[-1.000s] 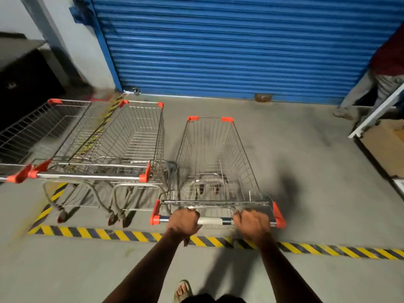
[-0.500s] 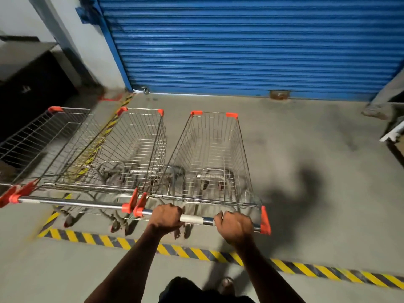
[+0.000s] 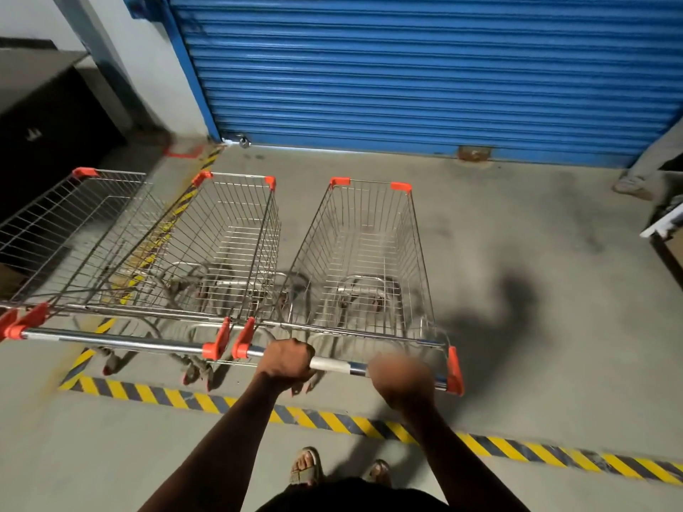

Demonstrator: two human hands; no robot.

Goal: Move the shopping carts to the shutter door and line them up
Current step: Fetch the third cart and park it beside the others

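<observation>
Shopping cart [image 3: 364, 260] stands straight ahead of the hands, long axis pointing at the shutter door [image 3: 425, 72], its handle beside the neighbouring cart [image 3: 207, 249]. Left hand [image 3: 286, 360] grips the handle; right hand [image 3: 401, 378] is blurred, grip unclear. No readable writing or brand anywhere.

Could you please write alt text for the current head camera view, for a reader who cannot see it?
A person's left hand grips the handle of the rightmost cart, level with two other wire carts facing a closed blue shutter door. The right hand is blurred at the handle. Yellow-black floor tape runs behind the carts.
</observation>
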